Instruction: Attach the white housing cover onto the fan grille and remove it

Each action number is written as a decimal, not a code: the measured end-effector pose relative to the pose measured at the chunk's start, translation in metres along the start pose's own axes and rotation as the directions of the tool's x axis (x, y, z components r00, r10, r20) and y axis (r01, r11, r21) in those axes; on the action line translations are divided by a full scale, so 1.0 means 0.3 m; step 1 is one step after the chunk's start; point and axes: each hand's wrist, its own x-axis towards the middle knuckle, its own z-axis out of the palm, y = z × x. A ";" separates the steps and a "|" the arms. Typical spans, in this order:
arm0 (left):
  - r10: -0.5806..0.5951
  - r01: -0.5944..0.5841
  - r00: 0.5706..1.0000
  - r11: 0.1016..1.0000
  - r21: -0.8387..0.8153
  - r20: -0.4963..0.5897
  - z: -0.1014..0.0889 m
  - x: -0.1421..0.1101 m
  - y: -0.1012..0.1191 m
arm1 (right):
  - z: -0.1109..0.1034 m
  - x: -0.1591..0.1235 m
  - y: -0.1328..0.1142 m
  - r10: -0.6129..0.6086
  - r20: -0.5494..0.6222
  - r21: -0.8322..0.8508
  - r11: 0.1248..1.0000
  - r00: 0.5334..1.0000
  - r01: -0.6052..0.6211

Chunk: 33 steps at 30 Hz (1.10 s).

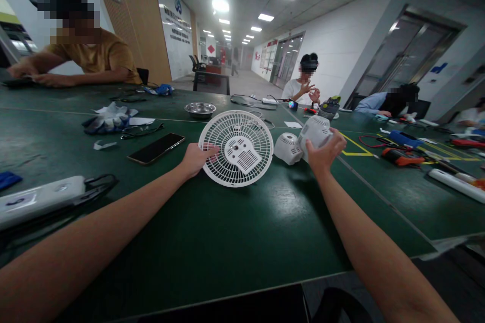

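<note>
My left hand (197, 158) grips the left rim of a round white fan grille (248, 149), fingers closed on its bars. The grille is tilted toward me, and a slotted plate sits at its centre. To the right, my right hand (325, 150) is wrapped round a white vented plastic housing (314, 133), held above the table. A second, smaller white vented housing (288, 149) is just left of it, between the grille and my right hand. Whether the two housings touch, I cannot tell.
On the green table (212, 242) lie a black phone (157, 148), gloves (108, 118) and a white power strip (41, 202) at left. A metal bowl (200, 109) stands behind the grille. An orange multimeter (402, 156) lies at right. Other people sit around the table.
</note>
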 end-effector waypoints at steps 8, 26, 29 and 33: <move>0.002 -0.002 1.000 1.000 0.000 0.021 -0.009 0.010 -0.011 | 0.048 -0.002 0.150 0.491 0.303 0.040 0.850 0.817 -0.525; 0.002 -0.003 0.999 1.000 0.015 0.044 -0.029 0.035 -0.034 | 0.050 -0.047 -0.139 0.301 0.342 0.160 0.915 0.890 -0.371; -0.010 0.009 0.999 1.000 0.022 0.049 -0.026 0.032 -0.028 | 0.053 -0.057 -0.122 0.293 0.359 0.151 0.919 0.886 -0.365; -0.001 0.000 0.999 1.000 0.026 0.042 -0.018 0.025 -0.022 | 0.041 -0.013 -0.047 0.292 0.298 0.200 0.912 0.909 -0.359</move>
